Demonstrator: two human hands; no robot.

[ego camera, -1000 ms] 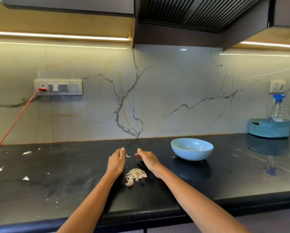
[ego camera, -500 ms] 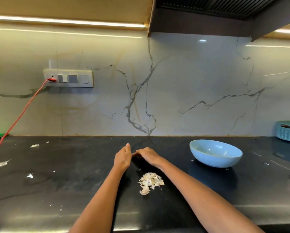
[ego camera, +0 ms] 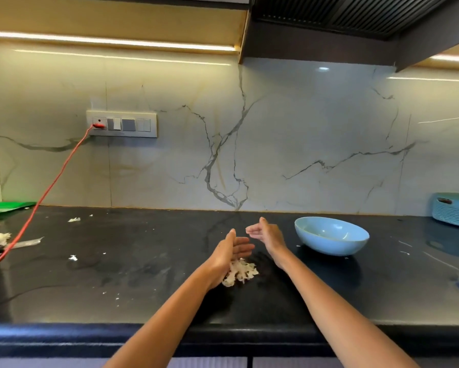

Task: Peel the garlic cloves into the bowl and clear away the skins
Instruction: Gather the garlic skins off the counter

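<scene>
A small heap of pale garlic skins point(ego camera: 243, 272) lies on the black counter point(ego camera: 143, 274), near its middle. My left hand point(ego camera: 229, 252) stands on edge against the heap's left side, palm turned right, fingers straight and holding nothing. My right hand point(ego camera: 265, 233) hovers behind and to the right of the heap, palm turned left, fingers apart and empty. A light blue bowl point(ego camera: 332, 239) sits on the counter just right of my right hand; its inside shows no clear contents from here.
Loose skin scraps point(ego camera: 73, 219) lie scattered on the left half of the counter. A red cable point(ego camera: 47, 187) runs from the wall socket down across the left end. A teal basket point(ego camera: 454, 209) stands at the far right. The counter's front edge runs below my forearms.
Both hands have drawn back from behind the heap and turned upright, palms facing each other. The left hand now touches the heap's left side. The view has shifted left.
</scene>
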